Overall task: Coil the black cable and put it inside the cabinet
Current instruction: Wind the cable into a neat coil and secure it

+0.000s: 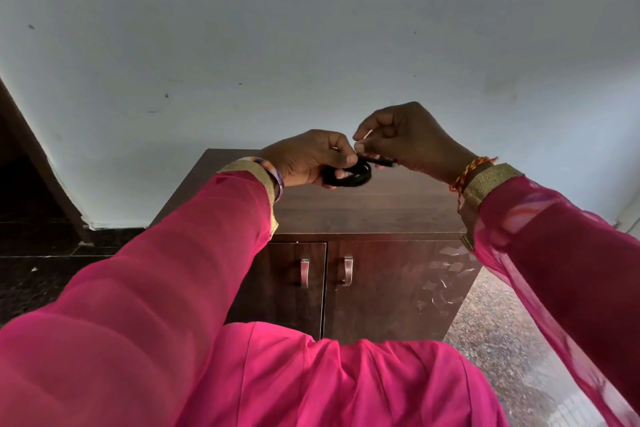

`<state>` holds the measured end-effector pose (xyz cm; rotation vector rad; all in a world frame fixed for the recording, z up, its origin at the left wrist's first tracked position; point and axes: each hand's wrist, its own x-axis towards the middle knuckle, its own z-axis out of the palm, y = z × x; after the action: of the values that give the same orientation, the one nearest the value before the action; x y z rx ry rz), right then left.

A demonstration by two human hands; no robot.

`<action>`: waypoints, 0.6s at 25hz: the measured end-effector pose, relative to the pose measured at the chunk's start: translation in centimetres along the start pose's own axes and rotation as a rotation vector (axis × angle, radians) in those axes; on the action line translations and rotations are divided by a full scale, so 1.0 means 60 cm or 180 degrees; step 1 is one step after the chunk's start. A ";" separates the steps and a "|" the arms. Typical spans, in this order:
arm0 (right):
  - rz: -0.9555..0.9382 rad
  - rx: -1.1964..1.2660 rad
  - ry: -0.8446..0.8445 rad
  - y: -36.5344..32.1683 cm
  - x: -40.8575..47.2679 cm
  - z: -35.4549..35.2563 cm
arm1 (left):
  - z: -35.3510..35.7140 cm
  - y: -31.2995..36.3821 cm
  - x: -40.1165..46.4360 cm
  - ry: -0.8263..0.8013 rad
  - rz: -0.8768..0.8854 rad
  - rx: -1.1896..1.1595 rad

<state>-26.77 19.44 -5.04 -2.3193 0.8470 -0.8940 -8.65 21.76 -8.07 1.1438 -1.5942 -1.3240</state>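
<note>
I seem to stand in a home room. A dark wooden two-door cabinet (381, 215) fills mid-frame against a plain pale-blue wall (311, 28), speckled stone floor (519, 340) lower right.

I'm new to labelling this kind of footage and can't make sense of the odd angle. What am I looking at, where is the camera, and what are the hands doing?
There is no machine here: a person wears one wide-angle camera on the head, looking forward and down, so you see their own arms in pink sleeves reaching out. That lens bends the wall and floor.

In front stands a dark wooden cabinet against a pale wall; both doors are shut, and nothing that I can see lies on the visible part of its top.

The left hand grips a small bundle of black cable, already looped. The right hand pinches the cable's loose end beside it, apparently finishing the coil. Both hands are held above the cabinet top.
</note>
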 end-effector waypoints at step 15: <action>-0.0748 -0.1613 -0.0608 0.028 0.013 0.010 | -0.008 -0.002 0.004 0.0534 0.0467 0.1532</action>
<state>-26.47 17.92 -6.21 -2.9368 0.7986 -0.5770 -8.23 21.39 -8.11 1.3471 -1.8832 -0.7446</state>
